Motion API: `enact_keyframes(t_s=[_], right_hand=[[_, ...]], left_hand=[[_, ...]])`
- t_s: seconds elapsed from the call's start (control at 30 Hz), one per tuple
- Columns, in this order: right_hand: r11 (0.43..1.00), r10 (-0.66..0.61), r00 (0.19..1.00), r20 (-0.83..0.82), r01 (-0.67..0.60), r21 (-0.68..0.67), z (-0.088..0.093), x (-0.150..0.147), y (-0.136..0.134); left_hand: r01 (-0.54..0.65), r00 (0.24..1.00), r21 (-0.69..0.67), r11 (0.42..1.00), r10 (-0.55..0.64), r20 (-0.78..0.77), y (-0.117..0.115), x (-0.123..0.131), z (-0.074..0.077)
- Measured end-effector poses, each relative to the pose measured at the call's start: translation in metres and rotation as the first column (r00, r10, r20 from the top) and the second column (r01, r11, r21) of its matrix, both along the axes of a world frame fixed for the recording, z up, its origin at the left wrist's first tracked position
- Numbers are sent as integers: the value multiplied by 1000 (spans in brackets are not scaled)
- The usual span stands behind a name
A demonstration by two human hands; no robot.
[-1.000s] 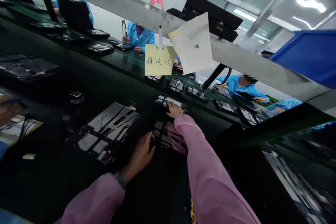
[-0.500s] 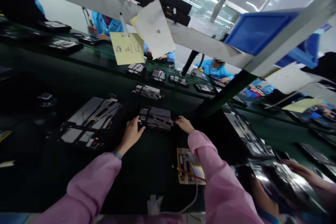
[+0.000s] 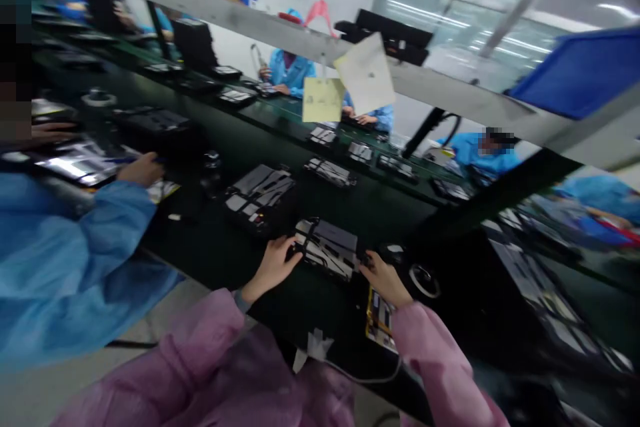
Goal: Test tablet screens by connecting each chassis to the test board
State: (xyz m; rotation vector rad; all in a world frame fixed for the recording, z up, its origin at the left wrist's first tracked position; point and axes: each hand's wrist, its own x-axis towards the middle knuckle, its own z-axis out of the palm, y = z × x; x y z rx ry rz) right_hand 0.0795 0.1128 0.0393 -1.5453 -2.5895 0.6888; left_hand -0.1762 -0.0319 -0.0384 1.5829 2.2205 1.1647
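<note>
A flat device assembly, grey panels crossed by black strips in a dark frame, lies in front of me between my hands. My left hand is at its left end, thumb and fingers around the near left corner. At the right end, my right hand pinches the edge with bent fingers. Below my right wrist is a yellow-edged board or card, partly covered by the pink sleeve. A stack of similar assemblies sits to the left.
A person in blue sleeves works close on the left. More assemblies lie on the line beyond. On the right are a tape roll, a tall stack and a dark post. Notes hang from the rail.
The view has swung left, bringing the blue-sleeved person into sight. The assembly appears nearer and more tilted, with both hands still at its ends.
</note>
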Motion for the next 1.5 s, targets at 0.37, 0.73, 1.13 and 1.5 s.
enact_keyframes(t_s=[0.37,0.73,1.13,1.5], right_hand=[[796,425,903,61,-406,449,-33,-17,-38],[927,161,965,-208,-76,367,-43,-22,-58],[943,-222,927,-303,283,174,-55,1,-87],[919,-250,855,-454,357,166,-28,5,-90]], left_hand=[[168,922,-81,982,-186,-339,-47,47,35],[455,879,-6,890,-450,-158,-34,67,33],[139,975,-19,990,-140,-174,-74,-7,-28],[50,999,-51,997,-49,24,-66,13,-14]])
